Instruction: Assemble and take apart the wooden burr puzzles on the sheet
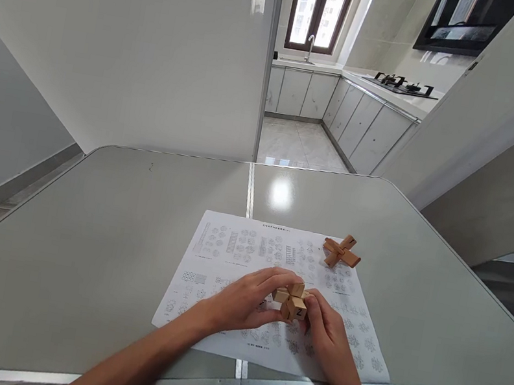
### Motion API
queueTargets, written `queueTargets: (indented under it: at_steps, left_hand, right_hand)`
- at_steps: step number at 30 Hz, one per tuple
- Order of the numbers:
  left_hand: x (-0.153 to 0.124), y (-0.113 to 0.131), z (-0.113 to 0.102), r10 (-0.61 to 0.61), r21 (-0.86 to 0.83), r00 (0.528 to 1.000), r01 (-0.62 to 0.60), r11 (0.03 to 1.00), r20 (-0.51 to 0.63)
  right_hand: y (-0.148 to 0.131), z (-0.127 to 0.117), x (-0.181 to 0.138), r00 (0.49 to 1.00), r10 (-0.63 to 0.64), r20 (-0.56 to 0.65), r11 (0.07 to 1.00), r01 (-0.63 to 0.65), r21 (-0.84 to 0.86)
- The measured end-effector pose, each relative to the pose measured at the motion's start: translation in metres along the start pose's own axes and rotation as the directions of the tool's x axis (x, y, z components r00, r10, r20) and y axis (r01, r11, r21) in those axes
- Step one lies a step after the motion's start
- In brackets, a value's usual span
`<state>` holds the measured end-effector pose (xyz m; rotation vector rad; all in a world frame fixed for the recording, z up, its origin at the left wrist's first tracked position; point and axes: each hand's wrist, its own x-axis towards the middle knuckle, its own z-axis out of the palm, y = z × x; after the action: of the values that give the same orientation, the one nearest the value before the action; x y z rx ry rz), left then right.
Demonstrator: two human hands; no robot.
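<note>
A small wooden interlocking puzzle, made of crossed light-brown blocks with a letter on one end, is held over a printed instruction sheet. My left hand grips its left side with curled fingers. My right hand pinches its right side. A second wooden puzzle, cross-shaped and assembled, lies on the sheet's far right corner, apart from both hands.
The sheet rests on a glossy grey-green table with a metal seam down the middle and a near edge below my wrists. A white partition wall stands behind the table. Beyond is a kitchen with cabinets, a sink and a stove.
</note>
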<state>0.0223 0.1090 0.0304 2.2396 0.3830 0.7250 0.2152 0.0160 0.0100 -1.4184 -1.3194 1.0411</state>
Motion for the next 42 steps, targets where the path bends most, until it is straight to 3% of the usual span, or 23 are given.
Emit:
queueTargets:
  at_steps: [9,15,18,22,25,35,42]
  left_hand:
    - [-0.001,-0.002,0.003,-0.069,0.086,0.998,0.07,0.994,-0.011]
    - [-0.001,-0.004,0.006,-0.123,0.104,0.988,0.132,0.986,-0.092]
    - [0.0,-0.004,0.007,-0.138,0.103,0.984,0.15,0.983,-0.116]
    - [-0.001,-0.004,0.007,-0.137,0.121,0.984,0.151,0.981,-0.112]
    - [-0.001,-0.005,0.007,-0.137,0.134,0.984,0.152,0.979,-0.114]
    - [-0.001,-0.005,0.008,-0.124,0.181,0.987,0.142,0.973,-0.105]
    - [-0.001,-0.005,0.007,-0.115,0.199,0.99,0.129,0.971,-0.081]
  right_hand:
    - [-0.001,0.002,0.0,0.999,0.034,-0.02,0.997,-0.033,0.072]
    - [-0.008,0.003,0.003,0.979,0.081,-0.189,0.992,-0.062,0.106]
    - [-0.009,0.004,0.004,0.937,0.152,-0.316,0.977,-0.094,0.19]
    - [-0.008,0.005,0.004,0.845,0.252,-0.472,0.948,-0.116,0.298]
    - [-0.005,0.005,0.005,0.789,0.295,-0.538,0.935,-0.123,0.333]
    - [0.002,0.001,0.02,0.754,0.37,-0.543,0.865,-0.068,0.497]
    - [0.005,-0.001,0.02,0.741,0.404,-0.536,0.848,-0.084,0.524]
